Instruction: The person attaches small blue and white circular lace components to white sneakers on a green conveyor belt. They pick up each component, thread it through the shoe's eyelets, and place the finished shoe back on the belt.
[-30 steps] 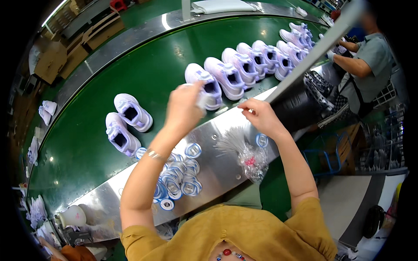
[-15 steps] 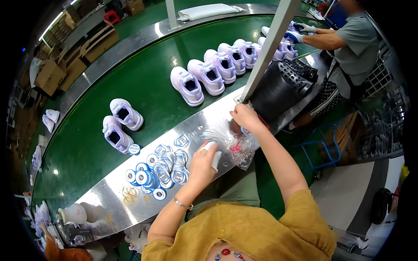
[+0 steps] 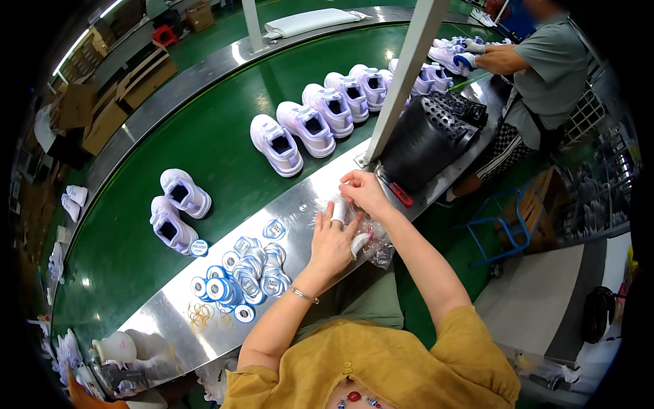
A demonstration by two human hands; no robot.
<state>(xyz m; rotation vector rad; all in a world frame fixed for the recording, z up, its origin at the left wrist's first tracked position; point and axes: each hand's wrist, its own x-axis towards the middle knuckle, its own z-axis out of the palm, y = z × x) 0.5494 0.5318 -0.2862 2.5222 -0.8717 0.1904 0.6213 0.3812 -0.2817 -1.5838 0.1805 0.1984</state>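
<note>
My left hand (image 3: pixel 332 245) lies with its fingers spread over a crumpled clear plastic bag (image 3: pixel 380 251) at the metal ledge's near edge. White wraps cover its index finger and thumb. Just beyond that index finger, my right hand (image 3: pixel 364 192) has its thumb and fingertips drawn together in a pinch; anything between them is too small to make out. Left of my hands sits a pile of silvery tags or coiled laces (image 3: pixel 253 267), with several blue-rimmed round discs (image 3: pixel 218 289) beside it. Tan rubber bands (image 3: pixel 200 316) lie nearby.
Pale lilac sneakers (image 3: pixel 276 144) stand on the green conveyor belt (image 3: pixel 225 123) beyond the metal ledge. A slanted metal post (image 3: pixel 402 88), a black bin (image 3: pixel 419 150) and a red-handled tool (image 3: pixel 400 194) are at my right. Farther right, a gloved co-worker (image 3: pixel 552 75) handles shoes.
My right hand has moved left and nearer my left hand. My left hand's fingers have spread over the bag. The view has shifted slightly, and the co-worker's hands have moved down onto a shoe.
</note>
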